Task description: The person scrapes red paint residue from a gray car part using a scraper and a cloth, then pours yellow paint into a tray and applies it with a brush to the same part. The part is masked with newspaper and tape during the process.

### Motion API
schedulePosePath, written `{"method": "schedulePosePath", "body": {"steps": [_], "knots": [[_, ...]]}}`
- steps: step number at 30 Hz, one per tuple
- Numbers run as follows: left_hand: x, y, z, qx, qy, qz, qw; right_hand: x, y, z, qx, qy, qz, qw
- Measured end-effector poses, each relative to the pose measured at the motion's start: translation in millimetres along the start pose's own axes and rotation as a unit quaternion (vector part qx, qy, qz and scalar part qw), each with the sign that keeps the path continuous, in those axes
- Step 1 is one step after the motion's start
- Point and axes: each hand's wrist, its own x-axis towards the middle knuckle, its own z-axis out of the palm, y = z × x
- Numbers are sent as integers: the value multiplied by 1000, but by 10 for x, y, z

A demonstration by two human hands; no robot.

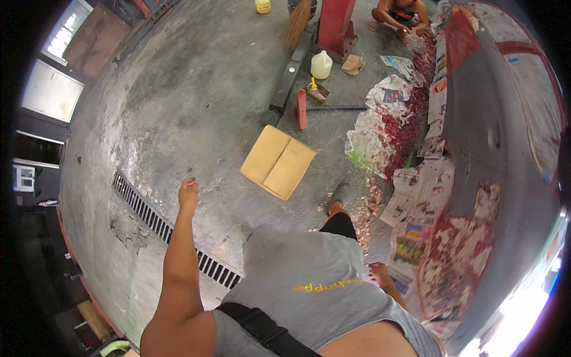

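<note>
My left hand hangs out over the concrete floor on the left, its fingers loosely bent and nothing visible in them. Low on my right side is my right hand, its fingers spread a little and partly in view, with reddish marks at the tips; I see nothing held in it. It is near the newspaper beside the car. In front of me a closed cardboard box lies on the floor, touched by neither hand.
A grey car body runs along the right, with red paint flakes and papers below it. Ahead are a red post, a jug, a red-headed brush and a crouching person. A drain grate crosses the left floor.
</note>
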Motion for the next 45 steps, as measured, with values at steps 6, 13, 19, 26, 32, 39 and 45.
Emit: {"method": "schedulePosePath", "body": {"steps": [6,13,19,26,32,39,45], "knots": [[-1087,969,1459,311,-431,-1,847,1036,-1036,-1149,50,-38,-71,995],[-1247,1662,1194,227,-301,-126,917,1658,-3399,-1676,-34,142,-344,927],[-104,1210,858,303,-160,-132,930,1117,-4969,-1035,-70,91,-382,917],[509,1473,1382,183,-126,-219,950,1842,-7558,-566,-161,76,-452,874],[505,1797,2056,217,-211,-257,918,3301,-9504,395,-289,68,-414,860],[567,2287,2425,147,-130,-550,812,4652,-10717,1434,-366,92,-297,877],[896,2524,2644,144,-102,-614,769,5278,-10981,1985,-427,109,-318,839]]}}
